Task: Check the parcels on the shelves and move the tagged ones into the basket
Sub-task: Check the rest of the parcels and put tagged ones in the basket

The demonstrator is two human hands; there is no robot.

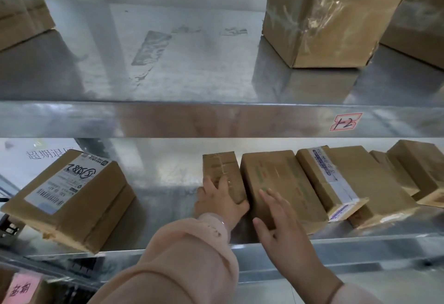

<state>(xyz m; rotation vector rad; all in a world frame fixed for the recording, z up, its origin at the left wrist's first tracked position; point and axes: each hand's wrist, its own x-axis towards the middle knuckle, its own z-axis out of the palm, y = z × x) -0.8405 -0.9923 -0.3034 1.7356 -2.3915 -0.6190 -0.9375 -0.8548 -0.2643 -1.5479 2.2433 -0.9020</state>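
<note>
The left hand [217, 201] grips the near end of a small parcel [222, 166] on the shelf [165, 210] — fingers curled round it. Just beside it, the right hand [281, 222] lies flat, fingers spread, on a bigger parcel [288, 176].

Parcels [283, 183] side by side on shelf [168, 231]

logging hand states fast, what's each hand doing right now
Left hand: gripping the small parcel.
Right hand: open, lying flat on the larger parcel.
</note>
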